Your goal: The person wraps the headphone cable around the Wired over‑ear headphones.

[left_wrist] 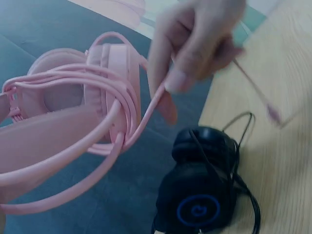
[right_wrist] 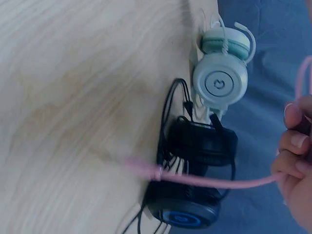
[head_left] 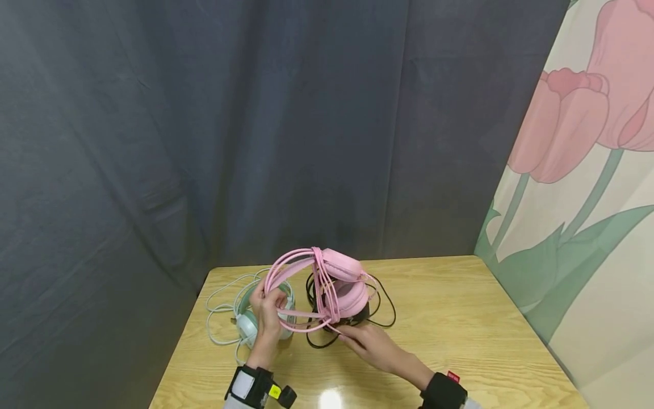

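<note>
My left hand grips the headband of a pink pair of headphones, held up above the table. Pink cable is wound in several loops around the band and ear cups. With thumb and fingers, my right hand pinches the pink cable just below the ear cups. The cable's loose end sticks out past the right hand, its tip blurred. Black headphones lie under the pink pair, largely hidden in the head view. White-and-mint headphones lie behind my left hand.
The wooden table carries both resting headphones. A black cable loops right of the black pair, and a pale cable spreads left of the mint pair. Dark curtain hangs behind; a tulip-patterned wall covering stands at the right.
</note>
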The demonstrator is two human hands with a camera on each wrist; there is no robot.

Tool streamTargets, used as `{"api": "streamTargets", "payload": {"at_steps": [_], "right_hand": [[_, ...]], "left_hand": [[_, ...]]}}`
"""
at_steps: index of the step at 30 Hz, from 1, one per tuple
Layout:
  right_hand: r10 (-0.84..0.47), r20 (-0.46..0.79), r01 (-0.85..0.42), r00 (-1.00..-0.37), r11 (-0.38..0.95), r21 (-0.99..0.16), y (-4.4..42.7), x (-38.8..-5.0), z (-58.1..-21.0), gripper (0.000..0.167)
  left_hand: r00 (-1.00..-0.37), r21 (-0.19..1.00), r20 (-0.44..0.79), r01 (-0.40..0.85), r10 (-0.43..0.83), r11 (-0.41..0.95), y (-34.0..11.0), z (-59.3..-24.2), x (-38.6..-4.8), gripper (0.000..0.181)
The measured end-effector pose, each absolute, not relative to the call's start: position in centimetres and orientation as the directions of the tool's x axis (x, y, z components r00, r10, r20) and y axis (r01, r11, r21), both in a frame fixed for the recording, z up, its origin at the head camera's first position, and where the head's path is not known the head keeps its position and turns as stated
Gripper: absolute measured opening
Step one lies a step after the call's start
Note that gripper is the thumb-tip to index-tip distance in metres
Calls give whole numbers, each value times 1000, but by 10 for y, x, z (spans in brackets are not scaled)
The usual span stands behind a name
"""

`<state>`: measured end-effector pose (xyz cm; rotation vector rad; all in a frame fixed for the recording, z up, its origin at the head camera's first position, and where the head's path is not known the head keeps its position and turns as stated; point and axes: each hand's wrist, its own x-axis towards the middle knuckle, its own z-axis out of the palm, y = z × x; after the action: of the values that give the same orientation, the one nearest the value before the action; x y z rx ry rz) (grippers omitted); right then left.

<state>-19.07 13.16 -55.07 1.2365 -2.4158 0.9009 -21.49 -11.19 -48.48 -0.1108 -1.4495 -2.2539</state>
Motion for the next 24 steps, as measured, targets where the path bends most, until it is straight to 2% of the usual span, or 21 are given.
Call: {"api": "streamTargets", "payload": {"at_steps": [4,8,12,21,24], "right_hand": [[-662,461,-805,-591,443,-394,141,-188,-543,17],[-694,421,-808,-584,446,-385,150,-187,-537,16],[-694,393,-792,-603,464,-397,160,-187,-526,19],[-672,414,-790,-614,521,-325,181,-189,-499,7],[-666,468,-811,-581,523,-262,186,-193,-490,4]], "left_hand": [[-882,894,321,402,-345,-196,-114,-492,-214,16],[-884,920,295,365,-362,-144,-116,-497,-211,24],[-887,937,285,338,-364,-92,-118,-499,-209,33],[-894,949,291,316,-341,-18,-122,-503,-207,28],[-901,947,295,319,-319,-26,-122,-504,-207,25]]}}
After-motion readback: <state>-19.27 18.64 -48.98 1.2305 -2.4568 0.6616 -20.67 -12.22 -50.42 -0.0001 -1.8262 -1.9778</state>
